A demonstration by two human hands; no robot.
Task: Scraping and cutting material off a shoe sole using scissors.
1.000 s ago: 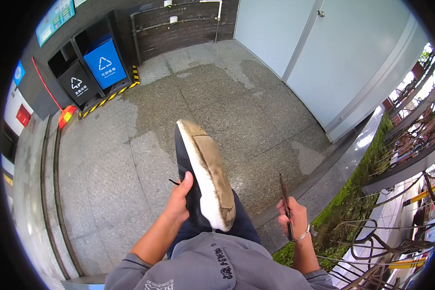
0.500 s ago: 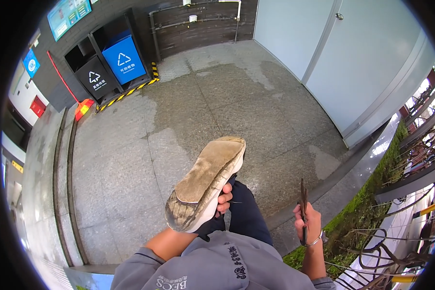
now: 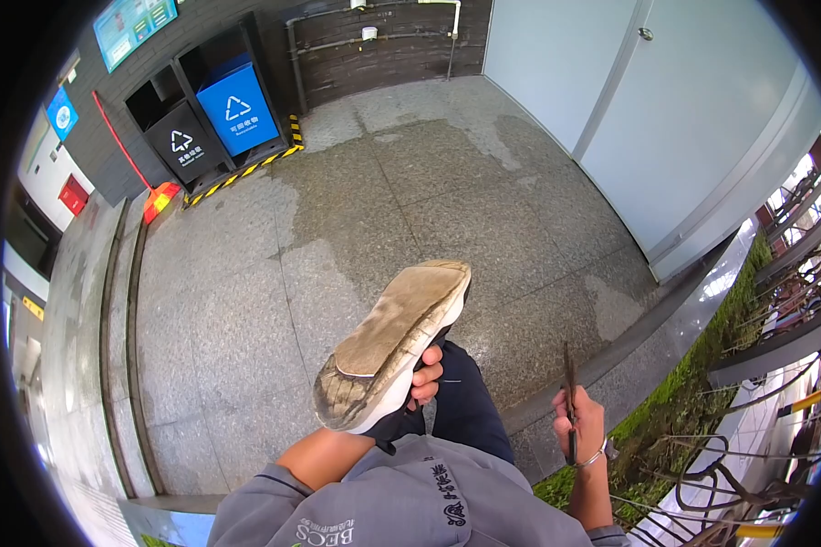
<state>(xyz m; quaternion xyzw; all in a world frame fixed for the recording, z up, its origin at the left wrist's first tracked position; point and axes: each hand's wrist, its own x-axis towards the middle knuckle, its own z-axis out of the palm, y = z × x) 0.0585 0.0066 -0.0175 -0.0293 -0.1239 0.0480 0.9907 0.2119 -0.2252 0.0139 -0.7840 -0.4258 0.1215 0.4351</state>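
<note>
My left hand (image 3: 427,375) is closed round a shoe (image 3: 388,333) held above my lap. The shoe's sole faces up, with a brown, suede-like layer over its front and middle; the heel end is worn and dirty. A white midsole and a dark upper show along the side by my fingers. Off to the right, well apart from the shoe, my right hand (image 3: 582,421) grips a pair of scissors (image 3: 570,383). Their thin, rusty-brown blades point up and away from me, seen nearly edge-on. The palm side of my left hand is hidden by the shoe.
A black bin (image 3: 184,146) and a blue recycling bin (image 3: 238,111) stand at the far left inside striped floor tape. An orange broom (image 3: 160,201) leans beside them. White doors (image 3: 675,118) rise at right, beside a mossy strip (image 3: 693,383). Wet patches mark the stone floor (image 3: 237,337).
The shoe has shifted slightly right and down in the picture, still in my left hand. My right hand and the scissors have barely moved.
</note>
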